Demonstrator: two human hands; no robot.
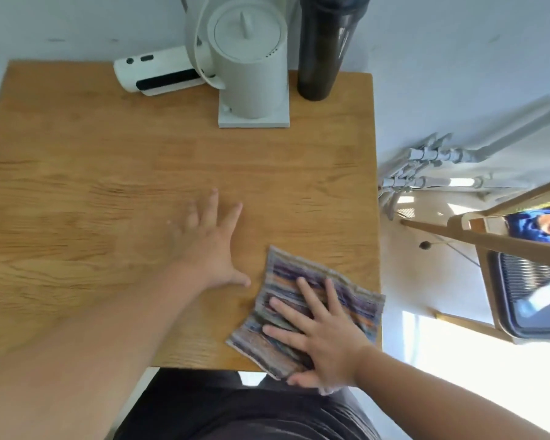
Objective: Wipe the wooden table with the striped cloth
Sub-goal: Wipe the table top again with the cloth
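Right grip (324,338) is pressing flat-fingered on the striped cloth (286,271) at the tabletop (108,185) corner; left grip (210,249) is spreading open, empty; most wiping seemingly remaining.

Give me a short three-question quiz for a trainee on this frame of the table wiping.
1. True or false: the right hand lies flat on the striped cloth, fingers straight.
2. Where on the wooden table does the cloth lie? A: far left corner. B: near right corner. C: the table's middle.
3. Fill in: the left hand is spread over bare wood and holds ____.
Key: 1 true; 2 B; 3 nothing.
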